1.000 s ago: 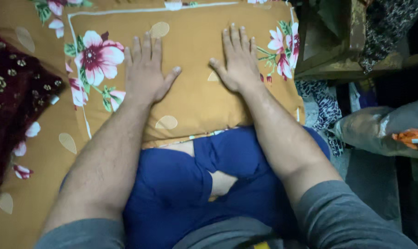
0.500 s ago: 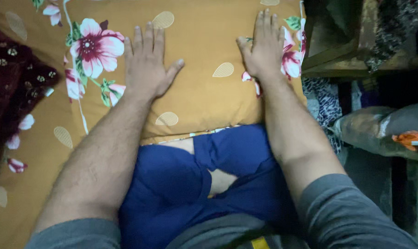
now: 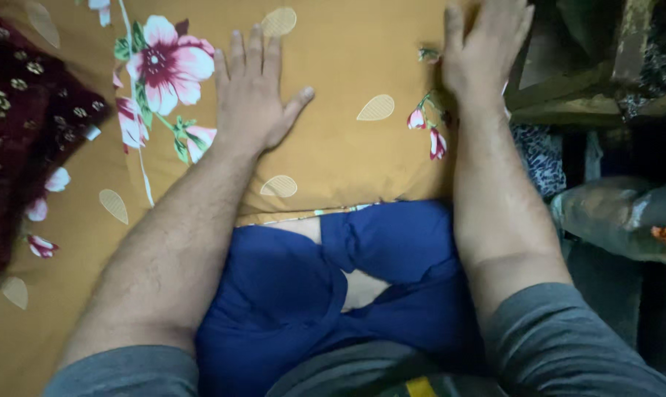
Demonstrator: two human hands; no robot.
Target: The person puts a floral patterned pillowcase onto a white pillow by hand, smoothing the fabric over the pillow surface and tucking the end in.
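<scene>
On the mustard floral bedsheet (image 3: 68,294), pressing step: my left hand (image 3: 252,95) lies flat, fingers spread, on the matching pillow (image 3: 347,154), my right hand (image 3: 487,51) open-palmed at its two o'clock edge, gripping nothing; smoothing further likely needs even outward pressure.

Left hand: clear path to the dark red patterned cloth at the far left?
Probably yes. The left hand lies flat on the mustard floral pillow, and only bare floral fabric shows between it and the dark red cloth.
</scene>
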